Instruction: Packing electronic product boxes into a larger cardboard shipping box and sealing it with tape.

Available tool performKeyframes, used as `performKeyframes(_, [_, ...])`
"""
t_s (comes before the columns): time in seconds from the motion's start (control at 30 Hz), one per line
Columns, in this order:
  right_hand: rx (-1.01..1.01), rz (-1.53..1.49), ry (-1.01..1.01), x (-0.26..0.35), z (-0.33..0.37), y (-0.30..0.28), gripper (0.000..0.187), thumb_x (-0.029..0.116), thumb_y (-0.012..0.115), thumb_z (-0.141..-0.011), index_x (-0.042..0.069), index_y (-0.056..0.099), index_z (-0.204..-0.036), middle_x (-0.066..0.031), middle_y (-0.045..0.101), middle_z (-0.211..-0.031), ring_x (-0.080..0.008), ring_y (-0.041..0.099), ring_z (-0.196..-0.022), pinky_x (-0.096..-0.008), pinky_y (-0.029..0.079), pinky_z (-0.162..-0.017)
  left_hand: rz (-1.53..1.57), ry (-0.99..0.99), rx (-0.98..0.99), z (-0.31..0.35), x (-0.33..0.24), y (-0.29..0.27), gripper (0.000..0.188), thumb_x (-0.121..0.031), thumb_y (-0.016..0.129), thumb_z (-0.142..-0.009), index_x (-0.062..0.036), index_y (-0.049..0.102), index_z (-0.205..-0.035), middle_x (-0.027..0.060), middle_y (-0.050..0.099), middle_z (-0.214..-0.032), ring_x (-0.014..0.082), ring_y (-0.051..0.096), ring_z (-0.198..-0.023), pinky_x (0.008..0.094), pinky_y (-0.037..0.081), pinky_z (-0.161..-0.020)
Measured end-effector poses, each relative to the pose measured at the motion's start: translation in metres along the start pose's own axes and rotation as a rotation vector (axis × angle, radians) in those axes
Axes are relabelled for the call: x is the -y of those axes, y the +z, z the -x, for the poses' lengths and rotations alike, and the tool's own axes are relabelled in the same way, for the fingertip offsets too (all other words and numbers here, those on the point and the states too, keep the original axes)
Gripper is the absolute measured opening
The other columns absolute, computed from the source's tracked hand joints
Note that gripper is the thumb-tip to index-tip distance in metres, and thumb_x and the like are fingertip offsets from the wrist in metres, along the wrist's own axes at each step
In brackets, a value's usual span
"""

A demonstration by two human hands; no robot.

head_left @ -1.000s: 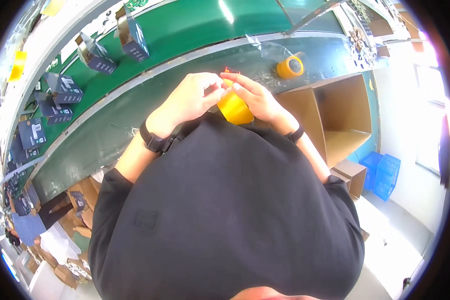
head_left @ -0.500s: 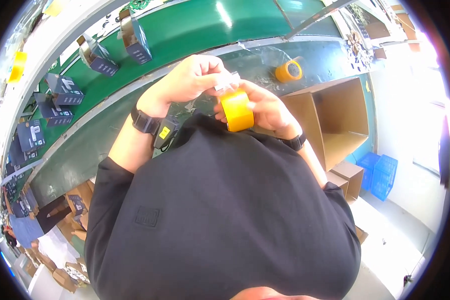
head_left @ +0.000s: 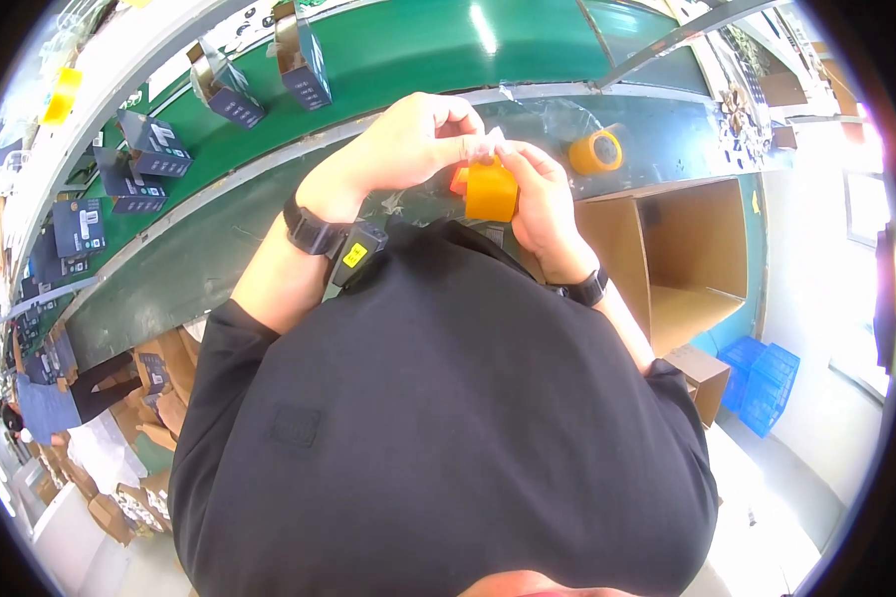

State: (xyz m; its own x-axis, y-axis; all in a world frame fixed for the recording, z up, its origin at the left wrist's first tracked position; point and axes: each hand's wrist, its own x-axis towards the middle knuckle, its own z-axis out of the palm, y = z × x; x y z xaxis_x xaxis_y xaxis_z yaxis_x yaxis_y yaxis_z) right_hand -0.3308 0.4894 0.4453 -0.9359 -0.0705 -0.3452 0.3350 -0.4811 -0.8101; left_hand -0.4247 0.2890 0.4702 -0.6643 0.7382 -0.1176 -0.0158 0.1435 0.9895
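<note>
A roll of yellow-orange packing tape [head_left: 492, 193] is in my right hand [head_left: 546, 209], which grips it from its right side in front of my chest. My left hand [head_left: 416, 142] is pinched at the roll's top edge, where a bit of crumpled clear film [head_left: 486, 146] shows between the fingertips of both hands. Both hands are over the near strip of the green workbench [head_left: 194, 259]. Another yellow tape roll [head_left: 595, 153] stands on the bench, beyond and to the right of my right hand.
An open cardboard carton [head_left: 692, 244] stands at the right, with blue crates [head_left: 762, 383] past it. Several dark printed boxes [head_left: 231, 97] line the green belt at far left. A metal bar [head_left: 677, 40] crosses the back right. Another person [head_left: 50, 403] is at lower left.
My hands and the tape roll have risen slightly away from my chest. The roll has turned, and my right thumb now reaches up to its top edge. The whole view has shifted a little.
</note>
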Motion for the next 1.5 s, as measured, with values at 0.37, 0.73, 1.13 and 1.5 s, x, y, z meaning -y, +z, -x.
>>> performKeyframes(0.37, [-0.322,-0.202,0.117,-0.082,-0.025,-0.102,0.036,0.028,0.043,-0.112,0.0,0.058,-0.127,-0.0237,0.072,-0.114,-0.0376,0.073,-0.096,-0.0517,0.061,-0.084,0.26,-0.435,-0.643,-0.034,0.193,-0.002,0.022,-0.022,0.071,-0.1,-0.0013,0.067,-0.105,0.0067,0.07,-0.088,0.0176,0.069,-0.069,0.0325,0.06,-0.059])
performKeyframes(0.73, [-0.696,-0.045,0.18,-0.13,-0.041,-0.118,0.038,0.027,0.047,-0.112,0.004,0.038,-0.142,-0.0193,0.068,-0.103,-0.0342,0.073,-0.077,-0.0495,0.062,-0.068,-0.12,-0.56,-0.301,-0.065,0.324,0.092,0.034,-0.024,0.076,-0.094,0.0038,0.075,-0.112,0.0214,0.078,-0.107,0.0293,0.075,-0.101,0.0417,0.057,-0.09])
performKeyframes(1.13, [-0.558,-0.199,0.221,-0.078,-0.015,-0.101,0.034,0.032,0.048,-0.11,0.003,0.063,-0.12,-0.0114,0.072,-0.112,-0.0275,0.069,-0.105,-0.0432,0.056,-0.094,0.253,-0.316,-0.218,-0.01,0.173,0.089,0.025,-0.02,0.076,-0.098,0.001,0.076,-0.112,0.0087,0.078,-0.102,0.0157,0.072,-0.09,0.0334,0.057,-0.082])
performKeyframes(1.5, [-0.32,-0.255,-0.001,-0.04,0.004,-0.046,0.031,0.032,0.05,-0.111,0.007,0.065,-0.118,-0.0095,0.07,-0.12,-0.0244,0.066,-0.111,-0.0406,0.053,-0.099,-0.166,-0.067,-0.475,0.032,0.047,0.115,0.032,-0.029,0.075,-0.098,-0.0053,0.077,-0.119,0.0163,0.079,-0.099,0.0233,0.074,-0.087,0.0363,0.055,-0.083])
